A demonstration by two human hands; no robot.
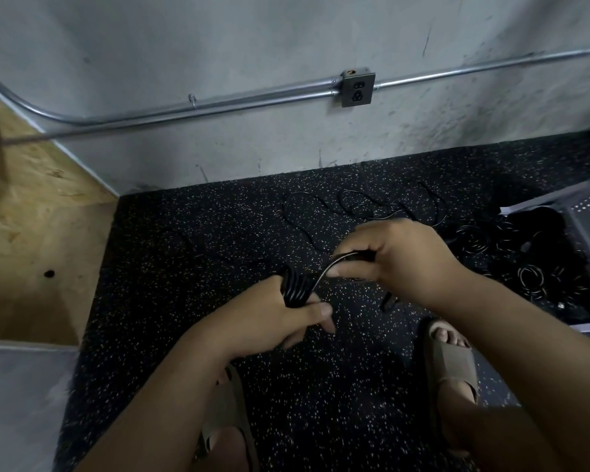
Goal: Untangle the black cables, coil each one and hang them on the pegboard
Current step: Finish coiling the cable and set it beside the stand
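At the frame's centre the left hand [280, 311] grips a coil [295, 289] of black cable while the right hand [399, 257] pinches its free end (loose cables [361, 206] lie above), so slack could spring loops free.

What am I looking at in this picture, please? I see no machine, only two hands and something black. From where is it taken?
There is no machine. The one picture comes from a camera worn on a person's head, looking down at their own hands. The left hand grips a small coil of black cable. The right hand pinches the strand that leads from it. On the speckled floor lie loose cable loops, and to the right a pile of coiled cables. A sandal shows below.
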